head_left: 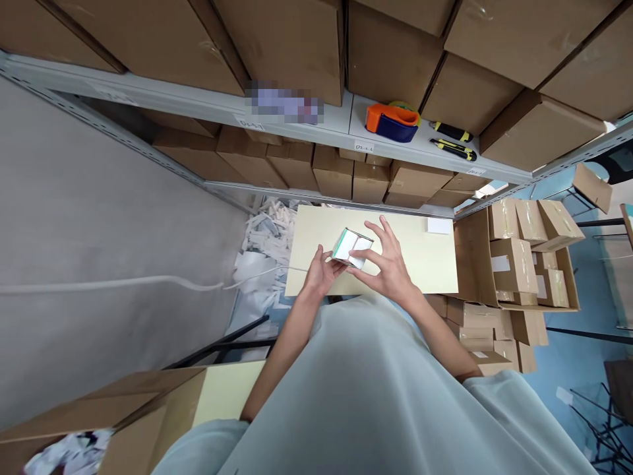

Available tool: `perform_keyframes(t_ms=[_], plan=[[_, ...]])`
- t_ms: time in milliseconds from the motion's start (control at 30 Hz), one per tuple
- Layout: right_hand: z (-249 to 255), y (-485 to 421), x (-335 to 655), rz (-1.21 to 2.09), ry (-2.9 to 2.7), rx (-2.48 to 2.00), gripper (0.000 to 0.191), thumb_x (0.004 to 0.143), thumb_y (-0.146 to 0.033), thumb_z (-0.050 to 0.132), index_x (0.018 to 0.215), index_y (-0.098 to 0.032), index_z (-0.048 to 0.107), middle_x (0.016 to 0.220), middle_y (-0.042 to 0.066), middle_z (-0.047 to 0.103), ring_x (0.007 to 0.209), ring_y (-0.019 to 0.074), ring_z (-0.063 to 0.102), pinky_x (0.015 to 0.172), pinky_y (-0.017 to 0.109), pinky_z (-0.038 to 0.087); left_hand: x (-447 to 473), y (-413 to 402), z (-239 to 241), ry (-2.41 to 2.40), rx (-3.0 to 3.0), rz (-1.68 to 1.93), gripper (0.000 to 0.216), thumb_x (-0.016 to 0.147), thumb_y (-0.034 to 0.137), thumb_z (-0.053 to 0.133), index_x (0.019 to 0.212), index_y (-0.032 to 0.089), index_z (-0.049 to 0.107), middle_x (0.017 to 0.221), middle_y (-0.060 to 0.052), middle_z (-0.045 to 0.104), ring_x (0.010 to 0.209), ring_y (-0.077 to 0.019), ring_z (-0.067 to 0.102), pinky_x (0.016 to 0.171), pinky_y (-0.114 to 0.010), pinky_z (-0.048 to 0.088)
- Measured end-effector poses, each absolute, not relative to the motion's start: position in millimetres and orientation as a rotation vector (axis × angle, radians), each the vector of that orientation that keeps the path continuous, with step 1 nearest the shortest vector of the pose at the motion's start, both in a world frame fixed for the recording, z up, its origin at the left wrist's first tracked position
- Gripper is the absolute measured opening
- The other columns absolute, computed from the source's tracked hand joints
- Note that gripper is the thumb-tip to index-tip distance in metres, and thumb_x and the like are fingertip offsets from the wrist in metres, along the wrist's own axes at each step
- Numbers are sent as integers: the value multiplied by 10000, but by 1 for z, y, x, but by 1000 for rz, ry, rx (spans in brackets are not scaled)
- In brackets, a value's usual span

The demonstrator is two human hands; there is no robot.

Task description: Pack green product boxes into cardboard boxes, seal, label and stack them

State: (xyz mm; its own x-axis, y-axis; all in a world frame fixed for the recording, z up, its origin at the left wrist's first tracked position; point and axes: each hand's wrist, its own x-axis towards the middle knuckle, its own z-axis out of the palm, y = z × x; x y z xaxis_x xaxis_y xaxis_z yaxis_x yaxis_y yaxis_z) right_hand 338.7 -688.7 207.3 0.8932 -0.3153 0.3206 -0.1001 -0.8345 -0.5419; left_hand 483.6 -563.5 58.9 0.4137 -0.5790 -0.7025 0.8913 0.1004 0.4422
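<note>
Two hands at frame centre: our left hand (320, 269) and right hand (388, 264) grasp a small white box (352, 247), seemingly light, crushable card; best gripped by opposite faces.

Stockroom or packing area: grey metal shelving (198, 99) stacked with brown cardboard cartons (277, 39), orange-and-blue tape dispenser (391, 121), yellow-black utility knives (452, 140).

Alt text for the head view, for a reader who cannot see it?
Both hands, left and right, hold a small white box above a pale table. Behind it, shelves hold cardboard boxes, an orange tape dispenser and two knives; paper scraps lie left.
</note>
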Motion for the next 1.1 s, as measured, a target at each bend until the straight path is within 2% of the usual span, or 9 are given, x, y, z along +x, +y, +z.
perform_keyframes(t_ms=[100,233,433,633,767,867,967,1100], plan=[[201,-689,329,-608,319,-2570,242,975,-437,865,1205,-384,814,1628,75,595,1709,390,339,1335,698,403,490,-567,61,409,948,-1090,465,1121,615,512,940,216,671,843,-84,803,811,-232,781,854,-357,628],[192,-682,317,-645,308,-2594,235,999,-370,843,1227,-399,799,1635,60,605,1687,368,386,1330,671,421,498,-569,61,411,951,-1038,416,1119,567,553,914,216,638,849,-52,802,755,-198,759,773,-314,607],[173,-665,302,-624,360,-2606,299,1006,-355,846,1268,-475,764,1631,-6,658,1641,315,484,1318,624,460,511,-575,66,355,1013,-982,387,1100,605,573,1001,241,658,913,-32,816,824,-208,778,847,-327,630],[141,-652,280,-620,289,-2538,370,1018,-322,836,1296,-557,767,1468,-75,777,1387,235,739,1249,463,561,513,-580,79,268,1020,-883,416,1065,652,629,986,246,670,948,-26,813,896,-217,783,877,-311,620],[126,-644,272,-439,91,-2589,288,1000,-348,852,1174,-574,812,1242,-118,858,1170,195,838,1147,368,614,514,-583,86,197,1010,-832,476,1012,698,696,914,232,671,909,-33,784,967,-235,774,929,-305,600],[120,-642,273,-452,-42,-2589,243,995,-329,849,1072,-559,828,1145,-137,873,1103,175,853,1106,336,620,517,-583,88,160,1003,-813,503,1002,715,703,889,226,673,891,-36,774,969,-239,769,929,-307,591],[119,-646,280,-531,-13,-2572,255,964,-324,877,1077,-546,826,1190,-107,869,1171,195,837,1128,368,607,523,-575,84,150,1009,-799,531,1017,732,666,891,217,688,913,-51,784,961,-231,764,900,-294,584],[127,-658,301,-608,274,-2496,210,917,-415,895,1114,-432,825,1447,39,779,1388,318,736,1279,587,484,529,-554,69,228,1034,-791,557,1058,721,598,894,202,716,899,-79,779,920,-215,753,865,-284,584]])
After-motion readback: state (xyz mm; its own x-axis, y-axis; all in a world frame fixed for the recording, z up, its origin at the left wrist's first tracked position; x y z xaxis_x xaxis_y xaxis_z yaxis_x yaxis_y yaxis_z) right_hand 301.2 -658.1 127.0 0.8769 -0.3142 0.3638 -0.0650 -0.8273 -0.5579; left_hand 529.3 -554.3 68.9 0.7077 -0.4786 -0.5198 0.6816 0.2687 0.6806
